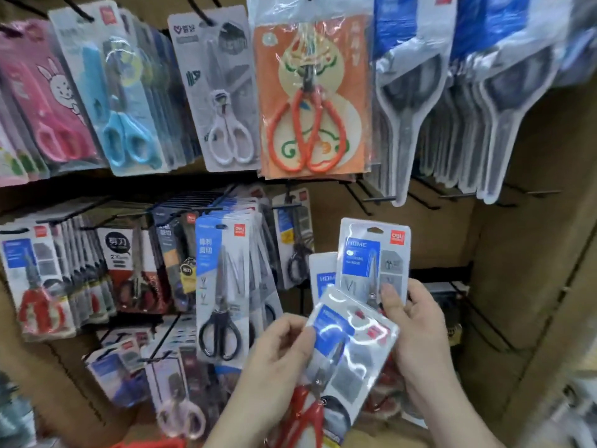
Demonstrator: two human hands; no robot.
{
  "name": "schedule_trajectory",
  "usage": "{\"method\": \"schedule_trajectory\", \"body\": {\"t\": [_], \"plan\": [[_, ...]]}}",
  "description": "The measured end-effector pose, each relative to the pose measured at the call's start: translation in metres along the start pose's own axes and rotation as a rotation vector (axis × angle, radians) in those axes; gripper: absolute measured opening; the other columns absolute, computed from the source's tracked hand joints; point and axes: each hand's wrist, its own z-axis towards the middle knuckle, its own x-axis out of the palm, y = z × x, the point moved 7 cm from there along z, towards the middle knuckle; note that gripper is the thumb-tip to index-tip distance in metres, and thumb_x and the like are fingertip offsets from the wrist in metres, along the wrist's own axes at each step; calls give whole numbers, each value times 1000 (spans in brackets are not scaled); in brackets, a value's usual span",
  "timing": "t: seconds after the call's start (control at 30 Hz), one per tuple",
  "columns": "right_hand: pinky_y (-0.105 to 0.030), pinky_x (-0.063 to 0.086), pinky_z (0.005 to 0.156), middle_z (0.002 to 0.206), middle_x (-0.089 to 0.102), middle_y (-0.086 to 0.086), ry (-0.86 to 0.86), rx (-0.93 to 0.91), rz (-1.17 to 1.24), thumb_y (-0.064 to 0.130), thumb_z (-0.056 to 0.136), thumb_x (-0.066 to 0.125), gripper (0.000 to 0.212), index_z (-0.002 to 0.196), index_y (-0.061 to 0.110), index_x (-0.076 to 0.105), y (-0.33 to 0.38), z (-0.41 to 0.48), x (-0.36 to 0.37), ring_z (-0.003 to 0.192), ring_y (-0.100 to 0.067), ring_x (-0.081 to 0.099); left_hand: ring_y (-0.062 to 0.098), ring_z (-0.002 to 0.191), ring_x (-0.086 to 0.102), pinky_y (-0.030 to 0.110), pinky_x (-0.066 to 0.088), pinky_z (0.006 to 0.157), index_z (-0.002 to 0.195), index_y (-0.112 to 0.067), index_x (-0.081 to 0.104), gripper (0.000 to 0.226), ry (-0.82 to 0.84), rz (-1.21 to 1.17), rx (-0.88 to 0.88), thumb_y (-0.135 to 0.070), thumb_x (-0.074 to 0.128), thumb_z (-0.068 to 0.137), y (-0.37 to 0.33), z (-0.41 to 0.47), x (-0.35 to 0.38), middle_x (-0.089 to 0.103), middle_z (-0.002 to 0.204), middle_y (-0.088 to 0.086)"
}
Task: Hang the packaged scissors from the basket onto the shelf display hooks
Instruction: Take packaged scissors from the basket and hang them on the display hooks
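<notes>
My left hand [277, 357] grips a shiny blister pack of red-handled scissors [349, 350], tilted to the right, low in the middle of the view. Behind it my right hand [416, 331] holds a fan of similar packs, the rear one upright with a blue HOME label [374, 257]. Bare black display hooks [381, 199] jut from the brown shelf board just above these packs. The basket is out of view.
Rows of packaged scissors hang all around: pink [48, 101], blue [129, 101], white [223, 95] and orange [310, 92] above, black-handled ones [223, 286] at the left. Long grey packs [407, 101] hang at the upper right. A cardboard side wall [533, 253] stands at the right.
</notes>
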Motion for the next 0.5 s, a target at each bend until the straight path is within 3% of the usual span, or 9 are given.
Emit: {"method": "schedule_trajectory", "body": {"t": [0.13,0.2,0.27,0.37,0.5], "plan": [[-58,55,86,98,76,-8,25,-3,1,29,96,61,10,95,25,70,-1,2,0,92,-31,72,25,70,45,23,37,55,92,-2,62,5,19,-137,-56,-7,64,93,11,3,8,62,76,27],[-49,59,79,98,76,-8,66,32,-7,24,98,56,13,100,18,67,-3,3,0,86,-27,74,28,71,48,27,40,58,87,-8,66,3,-11,-193,-66,-7,69,89,15,4,6,62,81,39],[-37,59,68,95,77,-5,90,67,12,23,99,53,15,103,16,65,-2,2,0,80,-22,75,27,70,52,29,41,60,80,-12,69,5,-62,-215,-59,-14,74,83,17,3,2,66,81,37],[-43,59,73,95,78,-2,64,73,36,21,100,51,17,105,17,66,4,3,-3,85,-23,75,25,67,56,23,45,55,85,-5,66,5,-122,-203,-58,1,66,86,22,0,-7,72,73,21],[-37,61,69,92,78,5,40,48,3,23,99,52,15,105,21,66,14,10,-8,84,-16,76,19,58,57,20,46,51,85,-5,65,12,-194,-125,-45,6,64,87,26,-4,-25,73,72,16]]}}
